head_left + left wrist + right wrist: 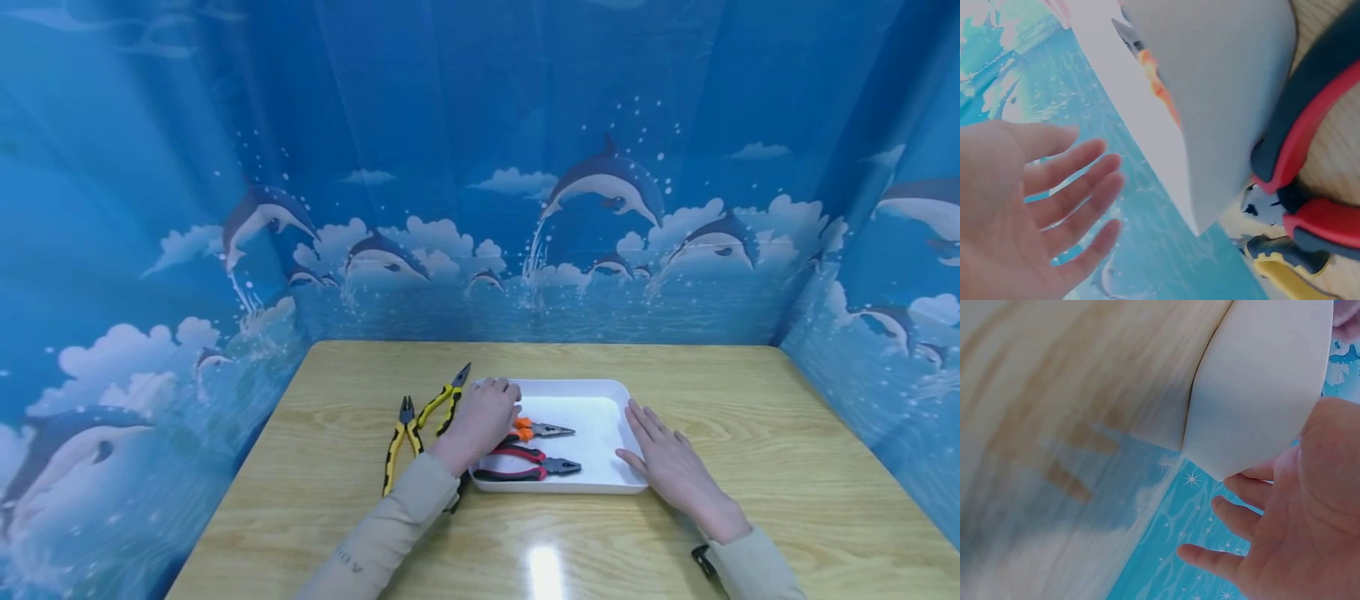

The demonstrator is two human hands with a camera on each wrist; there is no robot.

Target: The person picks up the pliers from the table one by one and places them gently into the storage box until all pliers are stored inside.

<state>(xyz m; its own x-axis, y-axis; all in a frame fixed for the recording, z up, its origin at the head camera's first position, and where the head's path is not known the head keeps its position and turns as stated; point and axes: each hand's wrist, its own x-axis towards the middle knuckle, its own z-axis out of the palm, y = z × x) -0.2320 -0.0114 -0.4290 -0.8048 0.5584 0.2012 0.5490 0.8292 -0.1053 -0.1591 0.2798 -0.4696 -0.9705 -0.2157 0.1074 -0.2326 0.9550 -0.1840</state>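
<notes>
Tray first, white and shallow, sitting on the wooden table in the head view, and everything here hangs off it. The left hand lies over the tray's left rim, fingers bent down at the far corner; whether they actually pinch the rim I cannot tell. The right hand rests flat along the tray's right edge, fingers straight and close together. Inside the tray lie orange-handled pliers and, nearer the front wall, red-handled pliers; two yellow-handled pliers lie on the table just left of the tray. On to the left wrist view: the left hand shows spread and relaxed fingers with nothing in them, the tray's wall alongside, red handles and a yellow grip beyond. Right wrist view: the right hand has its fingers loose and apart beside the tray's corner, clamped on nothing. Risk, as I judge it: any tilt or shove of the tray would send the loose pliers sliding, and a push leftward would knock it into the yellow pair. Room is good right of the tray and behind it; the front table edge is near the wrists.
</notes>
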